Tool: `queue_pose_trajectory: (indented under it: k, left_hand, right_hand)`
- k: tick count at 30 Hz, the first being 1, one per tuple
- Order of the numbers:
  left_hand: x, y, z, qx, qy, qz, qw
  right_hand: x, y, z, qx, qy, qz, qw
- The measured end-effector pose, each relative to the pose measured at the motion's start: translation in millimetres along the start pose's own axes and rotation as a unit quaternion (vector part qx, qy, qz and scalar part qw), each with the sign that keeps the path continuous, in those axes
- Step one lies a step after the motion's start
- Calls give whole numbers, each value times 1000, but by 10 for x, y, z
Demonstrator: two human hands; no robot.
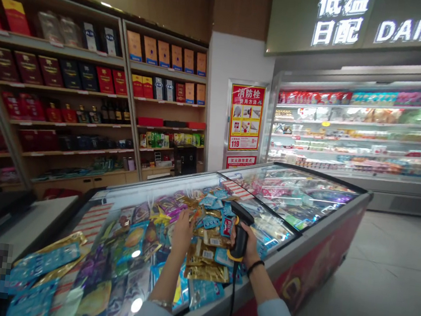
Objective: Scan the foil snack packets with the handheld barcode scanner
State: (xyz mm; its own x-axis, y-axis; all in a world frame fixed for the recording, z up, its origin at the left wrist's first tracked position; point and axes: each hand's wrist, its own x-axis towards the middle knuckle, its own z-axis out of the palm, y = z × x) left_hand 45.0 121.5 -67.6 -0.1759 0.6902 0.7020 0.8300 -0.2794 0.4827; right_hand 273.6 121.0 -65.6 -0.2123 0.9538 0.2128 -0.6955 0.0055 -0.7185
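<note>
My right hand (249, 243) is wrapped round the grip of a black and yellow barcode scanner (240, 237). Its head points forward and left over the packets, and a black cable (232, 295) hangs from the handle. My left hand (184, 228) is closed at the left edge of the pile, its fingertips by small colourful packets; what they hold, if anything, is hidden. Between and in front of the hands lie blue packets (215, 201) and gold packets (205, 254), some with barcodes facing up. They rest on the glass lid of a chest freezer (286, 227).
More blue and gold packets (47, 258) lie at the freezer's near left end. Bagged frozen goods (135, 238) show through the glass. Shelves of boxes (68, 73) stand behind on the left, a lit chiller (365, 130) at the back right. Tiled floor (384, 264) runs along the right.
</note>
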Motion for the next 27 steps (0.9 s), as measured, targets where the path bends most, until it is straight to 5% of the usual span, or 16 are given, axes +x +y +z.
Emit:
queue_pose_trajectory:
  k: [6,8,11,14,17,21,27]
  left_hand:
    - [-8,8,-90,-11,-66,-224,972]
    - [9,3,-136,-4,-91,-243,966]
    - [34,-19,-181,-28,-82,-214,973]
    - [48,-39,-209,-71,-4,-177,982]
    - [49,-48,-227,-111,100,-52,987]
    - [36,-35,-225,-64,155,98,981]
    - [16,3,-180,-34,170,90,981]
  right_hand:
    - [-11,10,-4,-6,-8,-2,1000]
    - [-7,26,4,-10,-3,2,1000]
    - [25,54,34,-28,-4,18,999]
    - [95,78,80,-35,-16,22,999]
    - [168,97,114,-15,-24,9,1000]
    - [175,105,110,22,-43,5,999]
    - [105,112,93,-6,-50,30,998]
